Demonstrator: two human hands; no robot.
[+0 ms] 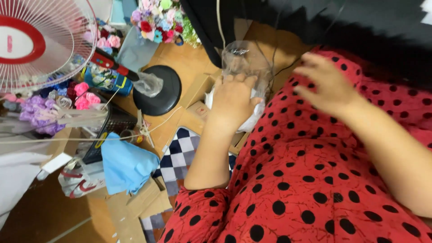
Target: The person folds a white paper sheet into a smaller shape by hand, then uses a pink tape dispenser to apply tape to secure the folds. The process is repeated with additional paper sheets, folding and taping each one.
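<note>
My left hand (234, 99) is closed over a piece of white material (252, 119) and the lower end of a crinkled clear plastic wrap (245, 56), which stands up above the fingers. My right hand (326, 81) hovers to the right of it over my lap, fingers spread and blurred, holding nothing. My lap is covered by a red cloth with black dots (306, 180). A cardboard box (198, 92) lies just under and left of the left hand.
A white standing fan (40, 40) with a round black base (157, 90) stands at the left. Artificial flowers (159, 18) lie at the top and purple ones (38, 112) at the left. A blue cloth (126, 164), a checkered mat (180, 150) and cardboard scraps (130, 207) cover the floor.
</note>
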